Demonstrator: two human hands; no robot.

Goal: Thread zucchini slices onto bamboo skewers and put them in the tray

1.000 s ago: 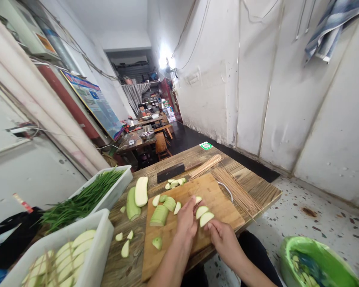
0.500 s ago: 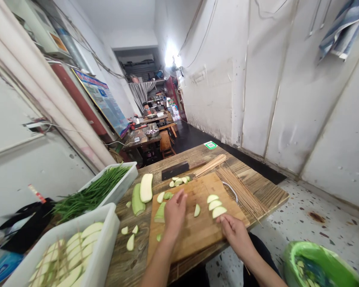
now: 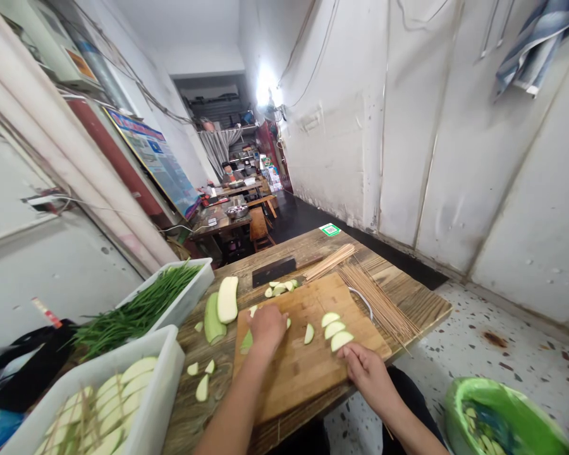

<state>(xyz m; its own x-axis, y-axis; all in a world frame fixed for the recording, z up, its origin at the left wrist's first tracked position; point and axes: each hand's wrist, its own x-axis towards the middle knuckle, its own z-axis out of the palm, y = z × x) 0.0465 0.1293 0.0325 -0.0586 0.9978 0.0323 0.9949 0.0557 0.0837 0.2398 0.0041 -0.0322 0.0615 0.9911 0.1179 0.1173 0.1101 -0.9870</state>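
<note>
A wooden cutting board (image 3: pixel 308 370) lies on the wooden table (image 3: pixel 408 297) in front of me. My left hand (image 3: pixel 266 327) rests with curled fingers on a pile of pale green squash slices (image 3: pixel 246 341) at the board's left side. My right hand (image 3: pixel 367 373) sits at the board's near right corner, fingers bent, just below three slices (image 3: pixel 336 328) laid in a row. A single slice (image 3: pixel 308 333) lies between the hands. Whether the right hand pinches a skewer is unclear.
Halved squash (image 3: pixel 220 306) lies left of the board, a cleaver (image 3: pixel 277 270) and bamboo skewers (image 3: pixel 379 303) behind it. White trays hold green chives (image 3: pixel 137 309) and skewered slices (image 3: pixel 104 411). A green basin (image 3: pixel 497 423) sits on the floor at right.
My left hand moved away from my right, leftward across the board onto the squash pile. Three slices now lie in a row by my right hand, which drew back to the board's corner.
</note>
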